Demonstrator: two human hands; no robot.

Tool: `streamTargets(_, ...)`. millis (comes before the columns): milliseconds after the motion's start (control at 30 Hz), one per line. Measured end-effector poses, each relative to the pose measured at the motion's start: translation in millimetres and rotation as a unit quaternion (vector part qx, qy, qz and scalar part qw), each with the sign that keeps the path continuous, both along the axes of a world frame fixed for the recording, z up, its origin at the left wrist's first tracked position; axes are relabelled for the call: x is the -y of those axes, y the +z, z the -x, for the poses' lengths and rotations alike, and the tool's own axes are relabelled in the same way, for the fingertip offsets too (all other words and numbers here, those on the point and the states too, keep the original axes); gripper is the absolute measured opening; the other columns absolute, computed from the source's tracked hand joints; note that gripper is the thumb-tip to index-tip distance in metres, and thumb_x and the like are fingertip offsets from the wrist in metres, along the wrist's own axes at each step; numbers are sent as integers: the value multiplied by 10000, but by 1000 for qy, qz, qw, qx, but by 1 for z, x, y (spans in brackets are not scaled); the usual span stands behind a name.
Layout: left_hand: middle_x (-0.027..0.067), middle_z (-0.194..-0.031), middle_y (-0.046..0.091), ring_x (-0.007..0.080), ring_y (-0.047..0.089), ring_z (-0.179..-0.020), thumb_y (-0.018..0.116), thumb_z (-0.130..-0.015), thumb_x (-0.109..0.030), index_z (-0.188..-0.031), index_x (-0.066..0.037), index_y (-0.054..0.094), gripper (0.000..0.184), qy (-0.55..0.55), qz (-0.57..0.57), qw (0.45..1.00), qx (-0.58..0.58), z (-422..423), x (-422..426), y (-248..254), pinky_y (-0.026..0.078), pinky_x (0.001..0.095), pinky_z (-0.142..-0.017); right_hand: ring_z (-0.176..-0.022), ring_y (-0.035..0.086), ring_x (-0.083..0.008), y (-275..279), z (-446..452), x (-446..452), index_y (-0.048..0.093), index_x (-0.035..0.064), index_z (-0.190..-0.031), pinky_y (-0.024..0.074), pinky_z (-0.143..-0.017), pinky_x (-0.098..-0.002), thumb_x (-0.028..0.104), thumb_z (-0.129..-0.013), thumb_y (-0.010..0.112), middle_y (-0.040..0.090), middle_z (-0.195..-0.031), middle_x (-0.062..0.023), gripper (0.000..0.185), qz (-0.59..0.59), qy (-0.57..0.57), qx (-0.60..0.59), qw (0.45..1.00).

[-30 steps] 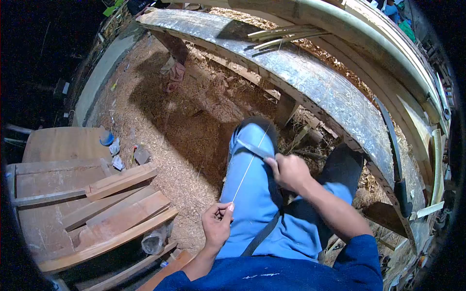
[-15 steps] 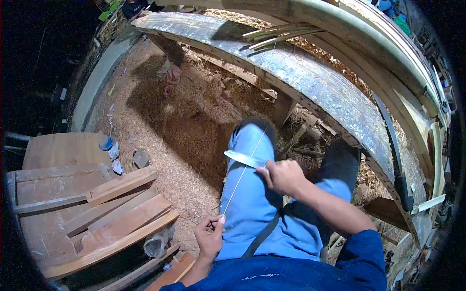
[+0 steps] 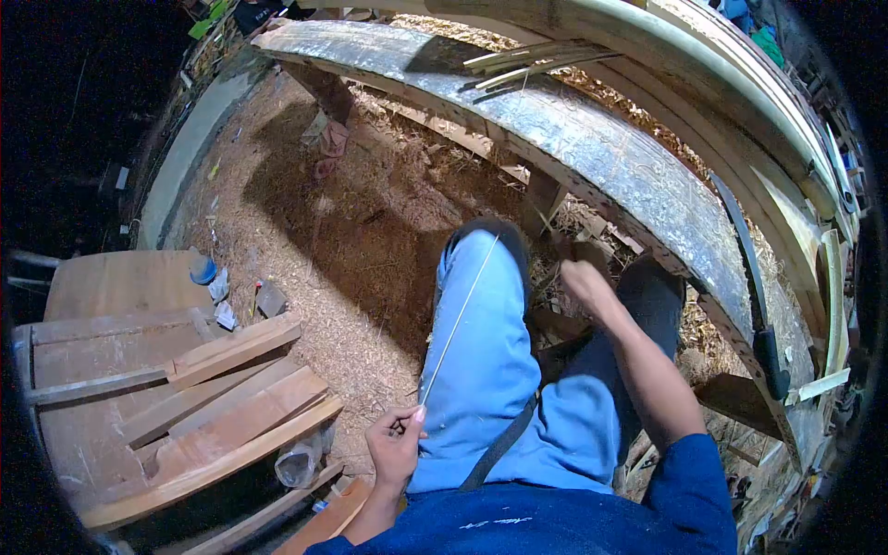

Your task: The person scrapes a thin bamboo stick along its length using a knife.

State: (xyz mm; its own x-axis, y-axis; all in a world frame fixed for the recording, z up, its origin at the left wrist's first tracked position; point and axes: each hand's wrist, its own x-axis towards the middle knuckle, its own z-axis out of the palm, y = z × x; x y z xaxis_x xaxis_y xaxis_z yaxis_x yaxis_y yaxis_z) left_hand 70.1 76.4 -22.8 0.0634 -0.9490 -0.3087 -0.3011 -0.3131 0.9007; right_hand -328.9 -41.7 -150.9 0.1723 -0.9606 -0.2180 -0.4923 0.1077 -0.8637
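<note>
A thin, pale stick (image 3: 457, 321), which looks like a bamboo sliver, lies slanting along the blue trouser leg (image 3: 490, 361) and reaches up to the knee. Its lower end is pinched between the thumb and fingers of my left hand (image 3: 398, 440), beside the thigh. My right hand (image 3: 589, 285) is closed, held out past the right side of that knee, over the shadowed gap between the legs. A knife was in this hand a moment ago; its blade is hard to make out now against the dark ground.
A curved, worn wooden plank (image 3: 592, 148) arches in front of me, with several thin strips (image 3: 536, 63) on it. A long dark-handled blade (image 3: 754, 277) rests at its right. Wood pieces (image 3: 245, 407) are stacked at left. Shavings (image 3: 342, 356) cover the ground.
My right hand has moved forward and to the right, off the thigh, and the shiny blade no longer lies across the stick. My left hand keeps its pinch, nearly unmoved.
</note>
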Motion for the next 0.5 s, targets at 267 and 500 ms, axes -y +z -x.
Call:
streamTargets(267, 44, -726, 711, 54, 591, -574, 756, -992, -151, -1090, 25, 767, 201, -37, -100, 994, -1, 41, 44, 8, 447, 220, -516, -727, 682, -524, 101, -75, -19, 412, 54, -1280, 510, -630, -583, 285, -1040, 645, 668, -769, -287, 406, 68, -171, 7, 983)
streamTargets(500, 65, -764, 732, 98, 693, -700, 695, -1011, -101, -1085, 40, 759, 172, -109, -61, 992, -2, 65, 73, -5, 552, 258, -657, -741, 691, -439, 98, -115, -83, 597, 67, -1095, 545, -624, -508, 182, -961, 723, 704, -863, -210, 217, 161, 23, -17, 986)
